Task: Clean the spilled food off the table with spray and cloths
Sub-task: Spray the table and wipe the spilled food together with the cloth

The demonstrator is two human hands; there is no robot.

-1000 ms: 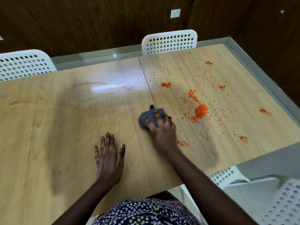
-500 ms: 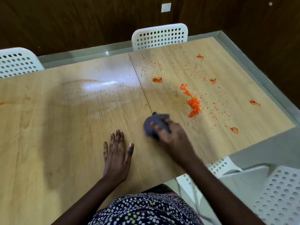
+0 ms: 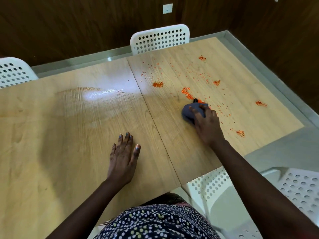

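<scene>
My right hand presses a bunched grey cloth onto the wooden table, right at the near end of the biggest orange spill. More orange crumbs and small heaps lie scattered over the table's right half, such as one heap toward the back and another near the front edge. My left hand lies flat on the table, palm down and fingers spread, left of the seam between the two tabletops. No spray bottle is in view.
A wet sheen marks the left tabletop. White perforated chairs stand at the far side, at the far left and by the near right edge. A dark wood wall rises behind the table.
My right hand has slid the cloth away from me and to the right, up to the large spill. My left hand has stayed flat on the table.
</scene>
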